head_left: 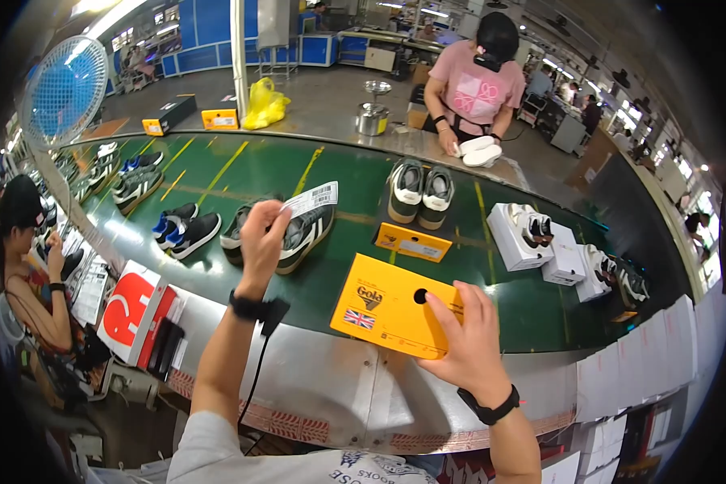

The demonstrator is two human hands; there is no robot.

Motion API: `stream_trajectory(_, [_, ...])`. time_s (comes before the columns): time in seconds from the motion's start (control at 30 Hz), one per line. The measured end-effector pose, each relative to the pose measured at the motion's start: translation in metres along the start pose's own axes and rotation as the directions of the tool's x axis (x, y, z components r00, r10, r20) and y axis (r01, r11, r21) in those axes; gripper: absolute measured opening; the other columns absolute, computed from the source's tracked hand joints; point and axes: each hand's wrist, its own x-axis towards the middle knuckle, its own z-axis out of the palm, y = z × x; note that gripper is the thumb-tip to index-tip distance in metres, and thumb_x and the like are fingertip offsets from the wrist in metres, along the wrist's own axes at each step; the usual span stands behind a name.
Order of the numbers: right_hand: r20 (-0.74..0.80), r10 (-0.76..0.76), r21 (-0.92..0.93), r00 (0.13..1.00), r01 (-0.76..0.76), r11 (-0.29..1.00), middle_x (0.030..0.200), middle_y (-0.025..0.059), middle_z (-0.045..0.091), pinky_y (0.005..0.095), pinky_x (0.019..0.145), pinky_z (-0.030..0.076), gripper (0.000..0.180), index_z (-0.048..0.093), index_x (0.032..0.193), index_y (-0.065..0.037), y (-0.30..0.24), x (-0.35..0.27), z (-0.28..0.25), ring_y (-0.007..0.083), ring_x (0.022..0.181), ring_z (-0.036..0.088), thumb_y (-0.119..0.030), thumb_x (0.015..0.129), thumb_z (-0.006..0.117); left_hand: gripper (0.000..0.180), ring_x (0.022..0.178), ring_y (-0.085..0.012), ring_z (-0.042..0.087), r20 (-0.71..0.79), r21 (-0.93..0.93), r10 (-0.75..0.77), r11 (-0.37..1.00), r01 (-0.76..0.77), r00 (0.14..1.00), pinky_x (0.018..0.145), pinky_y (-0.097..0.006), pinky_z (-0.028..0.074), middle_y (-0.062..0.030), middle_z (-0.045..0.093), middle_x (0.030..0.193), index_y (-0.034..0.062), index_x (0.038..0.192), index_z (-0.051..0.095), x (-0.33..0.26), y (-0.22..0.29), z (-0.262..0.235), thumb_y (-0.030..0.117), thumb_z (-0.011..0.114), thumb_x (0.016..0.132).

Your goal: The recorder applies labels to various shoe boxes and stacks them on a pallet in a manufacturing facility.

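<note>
My left hand (260,238) pinches a white barcode label (315,196) between thumb and fingers, above a pair of dark green sneakers (308,235) on the green conveyor belt (298,302). My right hand (472,347) grips the right end of a yellow shoebox (387,310), its thumb beside the round hole. The box is tilted, its printed yellow side facing up; its other sides are hidden. Beyond it, another pair of sneakers (421,194) stands on a dark shoebox with a yellow end (412,242).
Black and blue sneakers (187,230) sit to the left, near a red and white shoebox (133,315). White boxes (520,238) carrying shoes stand right. Across the belt, a person (480,89) handles white shoes (481,151). Another person (36,274) sits at left, near a fan (64,90).
</note>
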Motion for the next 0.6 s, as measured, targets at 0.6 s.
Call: stream_trajectory(0.6, [0.03, 0.216, 0.534, 0.976, -0.198, 0.822, 0.146, 0.0339, 0.028, 0.0562, 0.112, 0.014, 0.063, 0.049, 0.109, -0.002, -0.006, 0.032, 0.019, 0.0449, 0.14, 0.023, -0.049, 0.075, 0.075, 0.009, 0.082, -0.0067, 0.059, 0.515, -0.221, -0.182, 0.916, 0.335, 0.838, 0.069, -0.02, 0.049, -0.0036, 0.062, 0.089, -0.0008, 0.093, 0.06, -0.075, 0.116, 0.026, -0.001, 0.065, 0.087])
